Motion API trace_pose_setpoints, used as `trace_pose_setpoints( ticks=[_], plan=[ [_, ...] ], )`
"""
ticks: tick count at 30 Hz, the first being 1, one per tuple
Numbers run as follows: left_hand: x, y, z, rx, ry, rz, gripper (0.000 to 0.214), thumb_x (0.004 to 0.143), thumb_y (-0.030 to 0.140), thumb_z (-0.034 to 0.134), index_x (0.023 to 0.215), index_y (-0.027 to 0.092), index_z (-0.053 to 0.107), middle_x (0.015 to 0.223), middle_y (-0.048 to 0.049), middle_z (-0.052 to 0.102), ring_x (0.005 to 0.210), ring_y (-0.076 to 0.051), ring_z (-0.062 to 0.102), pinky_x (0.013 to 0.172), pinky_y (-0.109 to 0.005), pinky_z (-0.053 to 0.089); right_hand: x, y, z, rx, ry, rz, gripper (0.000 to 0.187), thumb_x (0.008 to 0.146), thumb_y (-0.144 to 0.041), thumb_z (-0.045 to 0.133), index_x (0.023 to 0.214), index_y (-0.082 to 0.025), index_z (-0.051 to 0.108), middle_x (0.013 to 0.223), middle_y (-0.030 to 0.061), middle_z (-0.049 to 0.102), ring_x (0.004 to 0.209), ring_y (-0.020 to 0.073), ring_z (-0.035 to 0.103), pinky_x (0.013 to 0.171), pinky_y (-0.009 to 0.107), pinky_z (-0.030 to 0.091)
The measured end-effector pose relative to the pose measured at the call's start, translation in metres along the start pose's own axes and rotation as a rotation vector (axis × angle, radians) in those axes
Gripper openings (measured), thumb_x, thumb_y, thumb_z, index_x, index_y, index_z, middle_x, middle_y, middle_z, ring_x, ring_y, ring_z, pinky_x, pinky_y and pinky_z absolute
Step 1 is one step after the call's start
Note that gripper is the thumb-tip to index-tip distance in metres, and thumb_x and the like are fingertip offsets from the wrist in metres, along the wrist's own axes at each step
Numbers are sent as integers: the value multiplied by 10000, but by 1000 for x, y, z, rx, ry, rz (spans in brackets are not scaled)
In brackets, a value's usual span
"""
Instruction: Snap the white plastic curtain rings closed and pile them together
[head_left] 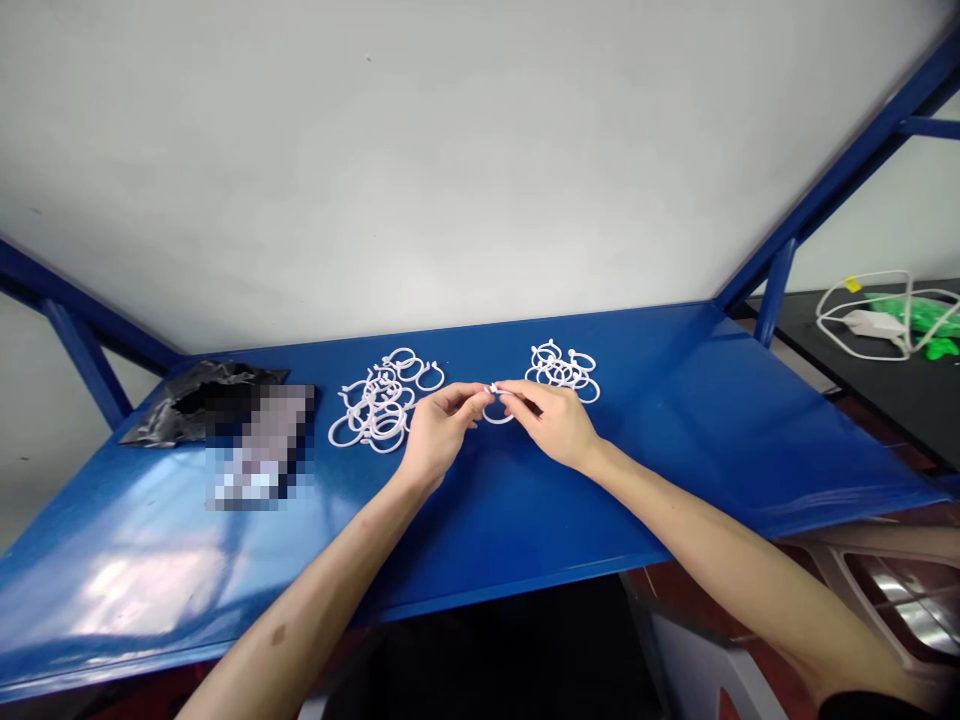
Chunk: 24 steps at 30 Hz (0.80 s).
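Observation:
Both my hands meet above the middle of the blue table, pinching one white plastic curtain ring point(497, 413) at its top. My left hand point(442, 425) grips the left side of the ring's ends between thumb and fingers. From the right, my right hand point(559, 420) pinches the other side; the fingertips hide most of the joint. A pile of white curtain rings point(386, 420) lies beside my left hand, and several of these have gaps with knobbed ends apart. Just behind my right hand sits a smaller pile of similar rings point(566, 372).
A black plastic bag point(172, 405) and a blurred-out phone-like object point(270, 440) lie on the left of the blue table point(675, 420). Blue metal struts point(776, 295) rise at both sides before a pale wall. A white cable with adapter point(874, 325) rests on a dark surface at right.

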<state>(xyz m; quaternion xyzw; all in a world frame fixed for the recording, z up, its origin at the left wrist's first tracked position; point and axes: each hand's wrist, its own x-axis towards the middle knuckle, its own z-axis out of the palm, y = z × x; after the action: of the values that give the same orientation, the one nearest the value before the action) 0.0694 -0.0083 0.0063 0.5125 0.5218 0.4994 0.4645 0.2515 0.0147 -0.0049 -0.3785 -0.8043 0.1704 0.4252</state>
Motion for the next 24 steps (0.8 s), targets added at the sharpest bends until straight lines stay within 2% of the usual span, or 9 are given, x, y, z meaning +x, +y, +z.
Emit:
trace_pose_setpoints(
  ticks=[6, 12, 16, 18, 21, 24],
  plan=[
    [0, -7, 1, 64, 10, -23, 387, 761, 546, 754, 886, 183, 801, 767, -36, 734, 662, -137, 578, 635, -261, 465, 0, 4, 0, -139, 18, -155, 195, 1016, -228, 570, 1070, -204, 756, 1017, 41, 800, 889, 180, 753, 784, 291, 584],
    [-5, -8, -3, 362, 18, 115, 247, 855, 415, 670, 850, 198, 790, 730, -19, 741, 624, -149, 596, 625, -274, 438, -9, 6, 2, -457, -83, -315, 293, 1058, -203, 466, 1007, -155, 751, 743, 44, 708, 671, 156, 617, 622, 284, 462],
    [-5, -7, -2, 556, 6, 228, 184, 884, 311, 631, 810, 213, 767, 732, -7, 747, 621, -151, 612, 634, -271, 444, -11, 5, 4, -606, -149, -393, 283, 1045, -140, 457, 1014, -140, 738, 684, 28, 648, 639, 153, 535, 550, 300, 350],
    [-1, -5, -6, 617, -38, 281, 191, 901, 317, 617, 827, 219, 763, 775, -12, 762, 657, -160, 634, 660, -271, 464, -8, 6, 3, -613, -175, -382, 274, 1048, -164, 464, 1044, -155, 737, 708, 26, 655, 663, 156, 537, 560, 301, 353],
    [8, 1, -20, 703, -85, 369, 229, 937, 351, 574, 908, 232, 768, 912, -33, 784, 766, -184, 673, 748, -288, 503, 2, 10, -4, -573, -166, -285, 279, 1058, -212, 465, 1161, -195, 724, 852, 41, 704, 787, 177, 587, 626, 297, 421],
    [19, 6, -44, 829, 68, 440, 252, 946, 327, 524, 980, 233, 755, 985, -62, 772, 845, -215, 675, 834, -335, 510, 11, 22, -18, -524, -65, -135, 319, 1066, -238, 437, 1219, -204, 714, 1001, 76, 712, 923, 213, 602, 727, 325, 498]
  ],
)
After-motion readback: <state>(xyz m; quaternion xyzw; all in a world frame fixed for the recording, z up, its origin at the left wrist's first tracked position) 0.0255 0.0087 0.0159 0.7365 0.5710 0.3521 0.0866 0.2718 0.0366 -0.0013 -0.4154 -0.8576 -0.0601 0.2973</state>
